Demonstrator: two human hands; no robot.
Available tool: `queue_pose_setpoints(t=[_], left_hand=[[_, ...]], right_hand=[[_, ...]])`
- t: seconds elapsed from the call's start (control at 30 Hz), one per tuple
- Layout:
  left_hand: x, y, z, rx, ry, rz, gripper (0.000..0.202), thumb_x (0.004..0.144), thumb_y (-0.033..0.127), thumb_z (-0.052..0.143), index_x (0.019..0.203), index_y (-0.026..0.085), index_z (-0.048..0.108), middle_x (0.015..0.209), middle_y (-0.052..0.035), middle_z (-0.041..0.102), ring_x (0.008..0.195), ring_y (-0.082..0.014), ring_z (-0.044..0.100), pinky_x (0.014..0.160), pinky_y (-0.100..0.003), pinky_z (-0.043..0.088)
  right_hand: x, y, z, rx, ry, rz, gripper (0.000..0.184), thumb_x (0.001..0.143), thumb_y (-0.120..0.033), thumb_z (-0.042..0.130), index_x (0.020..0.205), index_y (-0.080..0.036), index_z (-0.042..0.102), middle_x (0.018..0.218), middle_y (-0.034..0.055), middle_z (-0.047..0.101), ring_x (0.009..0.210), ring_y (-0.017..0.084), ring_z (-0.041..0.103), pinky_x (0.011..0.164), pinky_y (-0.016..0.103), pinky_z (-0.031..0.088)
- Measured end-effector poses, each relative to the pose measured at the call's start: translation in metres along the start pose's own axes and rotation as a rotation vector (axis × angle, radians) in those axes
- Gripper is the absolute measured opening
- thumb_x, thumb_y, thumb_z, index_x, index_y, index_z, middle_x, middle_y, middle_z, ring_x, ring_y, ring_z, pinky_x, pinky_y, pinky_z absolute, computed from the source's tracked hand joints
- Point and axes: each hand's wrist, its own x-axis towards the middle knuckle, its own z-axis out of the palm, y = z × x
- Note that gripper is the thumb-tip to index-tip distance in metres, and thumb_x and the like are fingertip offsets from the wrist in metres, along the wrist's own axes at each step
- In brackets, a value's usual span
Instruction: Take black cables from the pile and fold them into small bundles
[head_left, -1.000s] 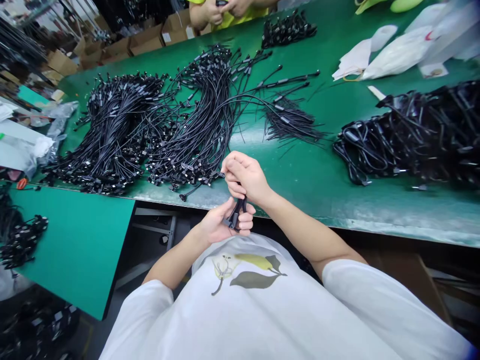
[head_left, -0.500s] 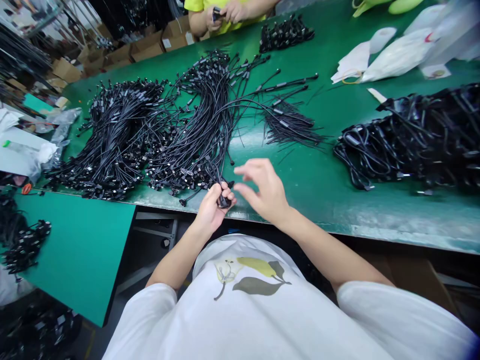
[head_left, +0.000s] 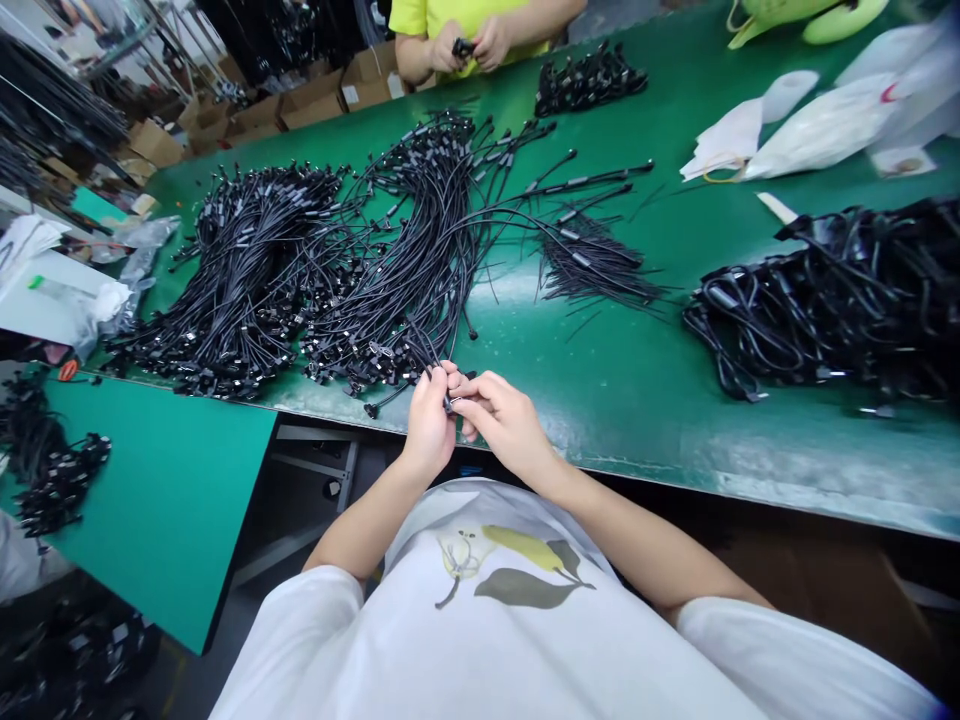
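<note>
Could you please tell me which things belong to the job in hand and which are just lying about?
Seemingly in use:
black cable in left hand, right hand at it
loose cable pile beyond

Seemingly lying about:
white plastic bag
cardboard boxes

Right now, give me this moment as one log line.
left hand: holding black cable | right hand: at same cable | beyond: cable pile on green table

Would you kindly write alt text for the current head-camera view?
A person's left hand and right hand meet at a mostly hidden black cable near the edge of a green table. Ahead lie large piles of black cables; across the table, a co-worker's hands hold a small black item.
</note>
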Motion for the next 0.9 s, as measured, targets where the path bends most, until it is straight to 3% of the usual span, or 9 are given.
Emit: queue_pose_setpoints(t=[0.1, 0.23, 0.33, 0.4, 0.47, 0.53, 0.6, 0.77, 0.9], left_hand=[[0.001, 0.003, 0.001, 0.034, -0.025, 0.034, 0.027, 0.091, 0.045, 0.057, 0.089, 0.018, 0.054, 0.069, 0.0041, 0.044, 0.051, -0.0065, 0.041, 0.045, -0.018, 0.036], [0.005, 0.006, -0.005, 0.03, -0.079, 0.015, 0.024, 0.09, 0.039, 0.061, 0.087, 0.016, 0.055, 0.07, 0.0031, 0.044, 0.061, -0.0072, 0.046, 0.053, -0.018, 0.038], [0.003, 0.002, -0.011, 0.156, -0.148, 0.03, 0.027, 0.088, 0.044, 0.062, 0.085, 0.018, 0.054, 0.064, 0.0053, 0.04, 0.057, -0.0079, 0.044, 0.055, -0.021, 0.037], [0.0, -0.003, -0.012, 0.314, -0.231, 0.056, 0.031, 0.087, 0.048, 0.061, 0.083, 0.018, 0.054, 0.061, 0.0052, 0.042, 0.057, -0.0089, 0.043, 0.057, -0.023, 0.037], [-0.005, -0.007, -0.011, 0.433, -0.316, 0.013, 0.037, 0.086, 0.053, 0.061, 0.081, 0.017, 0.055, 0.061, 0.0035, 0.047, 0.057, -0.01, 0.045, 0.058, -0.025, 0.037], [-0.009, -0.006, -0.007, 0.412, -0.369, -0.107, 0.043, 0.084, 0.058, 0.059, 0.078, 0.016, 0.055, 0.059, 0.003, 0.045, 0.055, -0.0104, 0.044, 0.055, -0.026, 0.036], [-0.012, -0.001, -0.002, 0.28, -0.397, -0.23, 0.045, 0.084, 0.059, 0.058, 0.079, 0.014, 0.057, 0.057, 0.0045, 0.039, 0.051, -0.0093, 0.041, 0.052, -0.025, 0.035], [-0.02, 0.012, 0.008, -0.087, -0.425, -0.519, 0.023, 0.086, 0.031, 0.064, 0.094, 0.01, 0.064, 0.067, 0.0033, 0.037, 0.055, -0.0062, 0.038, 0.055, -0.02, 0.043], [-0.022, 0.01, 0.012, -0.18, -0.339, -0.698, 0.028, 0.093, 0.034, 0.053, 0.09, 0.009, 0.065, 0.067, 0.0021, 0.034, 0.05, -0.0061, 0.031, 0.04, -0.015, 0.028]], right_hand=[[-0.001, -0.006, -0.003, -0.008, -0.047, 0.037, 0.015, 0.091, -0.033, 0.056, 0.091, -0.019, 0.059, 0.089, 0.0022, 0.06, 0.052, 0.009, 0.056, 0.052, 0.024, 0.049], [0.0, -0.017, -0.025, -0.438, -0.126, -0.112, 0.015, 0.092, -0.033, 0.056, 0.094, -0.02, 0.064, 0.086, 0.0041, 0.064, 0.069, 0.014, 0.061, 0.065, 0.026, 0.048], [0.011, -0.023, -0.044, -0.519, 0.015, -0.164, 0.022, 0.087, -0.039, 0.063, 0.098, -0.02, 0.064, 0.09, 0.0057, 0.064, 0.08, 0.017, 0.061, 0.072, 0.029, 0.049], [0.02, -0.023, -0.047, -0.364, 0.077, -0.139, 0.047, 0.078, -0.043, 0.072, 0.116, -0.02, 0.057, 0.105, 0.0077, 0.063, 0.087, 0.019, 0.062, 0.073, 0.031, 0.051], [0.028, -0.02, -0.042, -0.112, -0.004, -0.027, 0.059, 0.077, -0.045, 0.071, 0.125, -0.021, 0.047, 0.105, 0.0067, 0.065, 0.079, 0.017, 0.064, 0.063, 0.029, 0.052], [0.032, -0.016, -0.032, 0.16, -0.074, 0.105, 0.043, 0.085, -0.049, 0.062, 0.115, -0.021, 0.048, 0.086, 0.0013, 0.067, 0.058, 0.012, 0.06, 0.047, 0.023, 0.046], [0.034, -0.015, -0.025, 0.375, -0.034, 0.155, 0.034, 0.089, -0.051, 0.056, 0.1, -0.021, 0.048, 0.07, -0.0034, 0.063, 0.049, 0.01, 0.056, 0.044, 0.021, 0.044], [0.034, -0.021, -0.03, 0.638, -0.011, 0.055, 0.038, 0.087, -0.053, 0.062, 0.081, -0.021, 0.043, 0.053, -0.0119, 0.05, 0.044, 0.004, 0.051, 0.083, 0.03, 0.053], [0.031, -0.022, -0.039, 0.689, -0.11, 0.055, 0.044, 0.081, -0.056, 0.068, 0.078, -0.021, 0.041, 0.045, -0.0152, 0.043, 0.037, 0.004, 0.041, 0.085, 0.036, 0.053]])
